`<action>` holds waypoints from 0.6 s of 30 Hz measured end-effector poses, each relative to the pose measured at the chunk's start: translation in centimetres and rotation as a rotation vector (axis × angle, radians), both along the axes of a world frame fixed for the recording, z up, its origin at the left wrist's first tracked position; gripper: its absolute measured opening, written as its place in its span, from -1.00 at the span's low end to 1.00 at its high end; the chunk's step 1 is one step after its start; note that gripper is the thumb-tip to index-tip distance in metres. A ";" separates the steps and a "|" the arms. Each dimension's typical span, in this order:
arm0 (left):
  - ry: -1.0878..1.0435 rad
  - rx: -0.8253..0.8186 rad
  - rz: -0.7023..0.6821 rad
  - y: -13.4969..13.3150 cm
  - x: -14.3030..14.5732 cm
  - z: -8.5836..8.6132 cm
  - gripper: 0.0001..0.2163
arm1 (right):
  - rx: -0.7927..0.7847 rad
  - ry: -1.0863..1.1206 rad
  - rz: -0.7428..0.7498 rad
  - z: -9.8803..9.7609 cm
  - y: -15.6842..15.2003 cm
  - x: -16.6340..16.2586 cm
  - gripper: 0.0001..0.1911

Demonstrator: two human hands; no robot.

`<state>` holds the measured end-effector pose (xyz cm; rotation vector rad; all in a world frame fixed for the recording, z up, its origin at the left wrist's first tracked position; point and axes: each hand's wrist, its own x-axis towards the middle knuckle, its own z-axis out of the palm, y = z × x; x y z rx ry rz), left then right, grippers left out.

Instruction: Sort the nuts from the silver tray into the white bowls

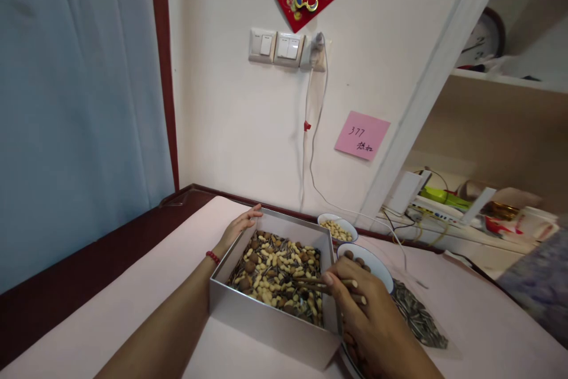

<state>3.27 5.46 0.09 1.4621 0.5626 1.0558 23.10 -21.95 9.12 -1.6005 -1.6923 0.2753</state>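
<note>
Chopsticks [313, 281] held in the right hand [373, 305], tips among peanuts [279, 261] toward the right edge of the box [275, 331].
Squeeze gently with tips even; the left hand [237, 228], fingers stretched against the far-left corner, should keep it steady.

The box [266, 323] stands on the table cover [155, 284] before me, peanuts [270, 261] lying inside. My left hand [239, 226] rests against its left side; my right hand [368, 296] is by its right wall, chopsticks [316, 283] reaching in. Right of the box sit one bowl [348, 226], a nearer bowl [376, 265], then seeds [417, 317]. The wall [231, 130] rises behind.
</note>
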 end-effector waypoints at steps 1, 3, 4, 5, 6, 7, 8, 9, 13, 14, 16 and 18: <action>-0.001 -0.005 0.000 0.0 0.0 0.0 -0.69 | 0.005 -0.002 0.000 0.0 0.0 0.1 -0.57; -0.003 -0.011 0.001 0.1 0.1 -0.2 -0.69 | 0.013 -0.006 0.000 0.2 -0.1 0.2 -0.57; -0.005 -0.013 0.002 0.1 0.1 -0.2 -0.69 | 0.016 -0.009 0.000 0.3 -0.1 0.3 -0.57; -0.007 -0.014 0.004 0.1 0.1 -0.3 -0.69 | 0.020 -0.011 0.001 0.4 -0.2 0.4 -0.58; -0.008 -0.016 0.004 0.2 0.1 -0.3 -0.69 | 0.027 -0.015 0.001 0.6 -0.3 0.5 -0.58; -0.007 -0.018 0.004 0.2 0.1 -0.4 -0.69 | 0.035 -0.020 0.001 0.8 -0.5 0.6 -0.58; -0.005 -0.018 0.004 0.3 0.1 -0.4 -0.69 | 0.046 -0.025 0.004 1.0 -0.7 0.7 -0.58; -0.002 -0.018 0.004 0.3 0.1 -0.3 -0.69 | 0.057 -0.030 0.007 1.4 -1.1 0.8 -0.59; 0.012 -0.011 0.006 0.5 0.0 -0.2 -0.67 | 0.115 -0.060 0.015 3.7 -3.4 1.1 -0.68; 0.015 -0.008 0.006 0.5 0.0 -0.2 -0.66 | 0.156 -0.090 0.001 4.4 -4.3 1.3 -0.72; 0.019 0.000 0.007 0.6 0.0 -0.2 -0.65 | 0.267 -0.164 -0.108 5.4 -6.0 2.1 -0.77; 0.021 0.009 0.007 0.7 0.0 -0.2 -0.65 | 0.360 -0.229 -0.303 5.8 -7.8 3.7 -0.80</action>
